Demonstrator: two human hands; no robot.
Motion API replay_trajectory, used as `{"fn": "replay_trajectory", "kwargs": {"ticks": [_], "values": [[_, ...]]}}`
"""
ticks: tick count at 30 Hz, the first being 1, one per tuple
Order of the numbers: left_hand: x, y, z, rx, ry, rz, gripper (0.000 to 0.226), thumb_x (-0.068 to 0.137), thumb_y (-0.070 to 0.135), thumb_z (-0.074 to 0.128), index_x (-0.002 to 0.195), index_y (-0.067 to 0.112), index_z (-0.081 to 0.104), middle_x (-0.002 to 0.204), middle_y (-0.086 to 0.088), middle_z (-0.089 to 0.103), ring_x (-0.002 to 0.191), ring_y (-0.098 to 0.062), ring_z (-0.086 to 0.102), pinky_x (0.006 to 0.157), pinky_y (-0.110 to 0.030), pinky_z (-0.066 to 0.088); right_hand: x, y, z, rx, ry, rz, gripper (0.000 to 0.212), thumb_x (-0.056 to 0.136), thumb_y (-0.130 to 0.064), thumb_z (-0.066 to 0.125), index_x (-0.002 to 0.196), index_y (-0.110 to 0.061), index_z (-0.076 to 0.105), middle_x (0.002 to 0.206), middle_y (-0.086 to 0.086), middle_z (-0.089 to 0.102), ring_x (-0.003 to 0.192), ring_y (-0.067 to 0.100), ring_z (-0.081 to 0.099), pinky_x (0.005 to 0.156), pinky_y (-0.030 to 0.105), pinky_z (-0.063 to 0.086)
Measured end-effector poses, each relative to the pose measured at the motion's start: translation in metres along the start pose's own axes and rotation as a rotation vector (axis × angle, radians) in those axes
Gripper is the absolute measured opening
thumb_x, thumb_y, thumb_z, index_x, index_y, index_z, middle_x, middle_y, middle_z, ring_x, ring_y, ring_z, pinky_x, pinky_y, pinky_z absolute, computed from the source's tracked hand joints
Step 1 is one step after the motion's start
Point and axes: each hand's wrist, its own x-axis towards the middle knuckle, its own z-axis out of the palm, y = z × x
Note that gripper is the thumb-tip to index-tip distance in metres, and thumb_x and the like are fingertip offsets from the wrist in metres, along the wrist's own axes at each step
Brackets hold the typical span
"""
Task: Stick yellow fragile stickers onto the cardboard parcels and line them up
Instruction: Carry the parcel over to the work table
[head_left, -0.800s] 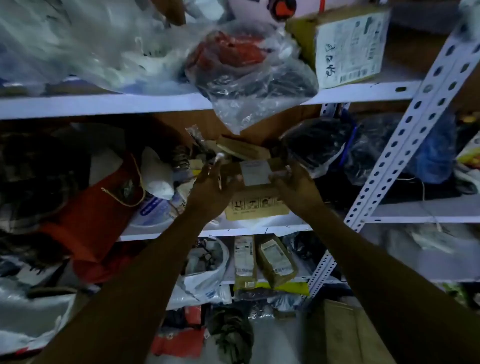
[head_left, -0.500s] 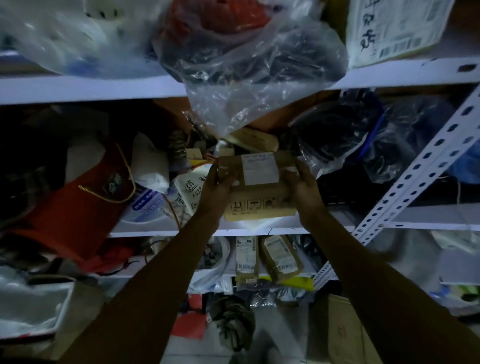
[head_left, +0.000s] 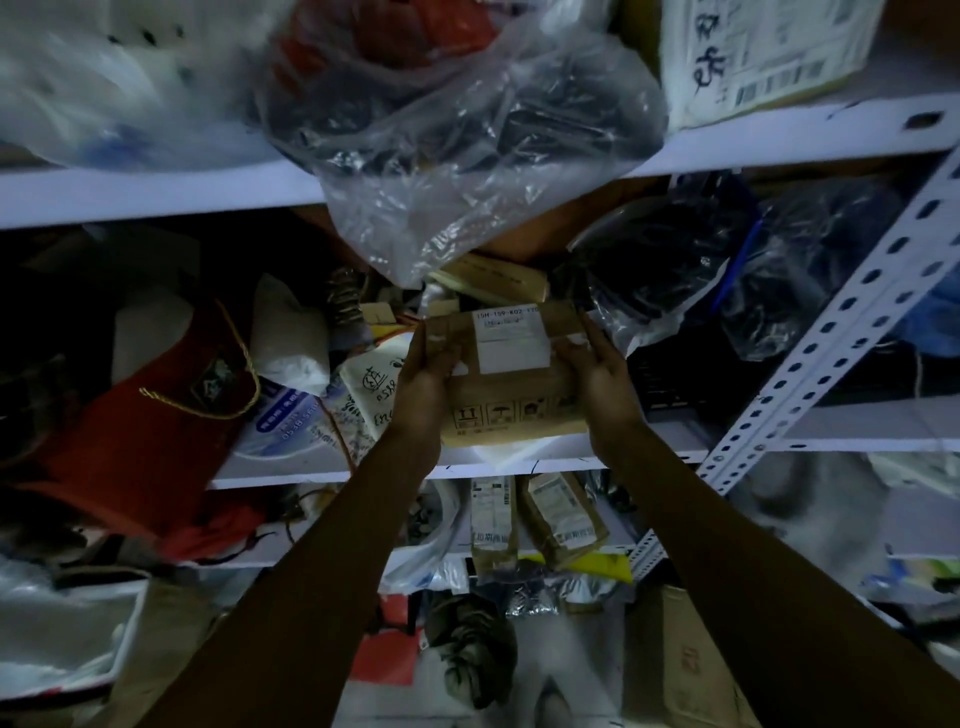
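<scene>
A small brown cardboard parcel (head_left: 511, 384) with a white shipping label on top and handling symbols on its front sits at the front edge of the middle shelf (head_left: 291, 473). My left hand (head_left: 423, 384) grips its left side and my right hand (head_left: 602, 379) grips its right side. Another flat cardboard parcel (head_left: 493, 280) lies just behind it. Two more labelled brown parcels (head_left: 563, 517) stand on the shelf below. No yellow sticker is visible on the held parcel.
A clear plastic bag (head_left: 457, 135) hangs over the top shelf edge above the parcel. A red bag (head_left: 135, 410) lies left, dark plastic bags (head_left: 670, 260) right. A perforated white upright (head_left: 831, 332) slants at right. A big labelled box (head_left: 763, 52) sits top right.
The view has tilted and closed in on the shelf. The parcel has come forward a little between both hands, which keep their grip on its sides.
</scene>
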Motion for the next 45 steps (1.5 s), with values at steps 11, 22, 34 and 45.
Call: {"fn": "replay_trajectory", "kwargs": {"ticks": [11, 22, 34, 45], "values": [[-0.025, 0.02, -0.01, 0.092, -0.289, 0.041, 0.06, 0.092, 0.036, 0.061, 0.148, 0.037, 0.039, 0.144, 0.0, 0.053, 0.121, -0.026, 0.057, 0.096, -0.05, 0.05, -0.08, -0.014, 0.005, -0.058, 0.207, -0.162, 0.053, 0.101, -0.021, 0.052, 0.152, -0.026, 0.037, 0.127, -0.006, 0.063, 0.101, 0.001, 0.064, 0.08, 0.019, 0.055], [-0.092, 0.012, 0.019, 0.177, -0.77, -0.065, 0.054, 0.089, 0.035, 0.064, 0.141, 0.037, 0.049, 0.128, 0.0, 0.066, 0.112, -0.026, 0.065, 0.09, -0.048, 0.054, -0.22, -0.012, -0.007, -0.107, 0.737, -0.221, 0.054, 0.099, -0.03, 0.054, 0.151, -0.034, 0.037, 0.132, -0.006, 0.057, 0.104, 0.004, 0.059, 0.082, 0.019, 0.049], [-0.274, -0.041, 0.093, 0.271, -1.311, -0.154, 0.041, 0.084, 0.033, 0.063, 0.125, 0.038, 0.06, 0.111, 0.001, 0.072, 0.097, -0.025, 0.07, 0.081, -0.042, 0.056, -0.426, -0.001, -0.063, -0.015, 1.265, -0.213, 0.056, 0.098, -0.032, 0.055, 0.15, -0.038, 0.034, 0.134, -0.006, 0.057, 0.113, 0.009, 0.058, 0.083, 0.022, 0.048], [-0.5, -0.103, 0.102, 0.374, -1.766, -0.291, 0.051, 0.089, 0.03, 0.061, 0.138, 0.042, 0.049, 0.121, 0.0, 0.069, 0.102, -0.023, 0.071, 0.076, -0.038, 0.057, -0.647, 0.034, -0.085, 0.023, 1.665, -0.242, 0.058, 0.1, -0.037, 0.051, 0.153, -0.041, 0.027, 0.129, -0.01, 0.055, 0.111, 0.011, 0.057, 0.094, 0.032, 0.048]]}}
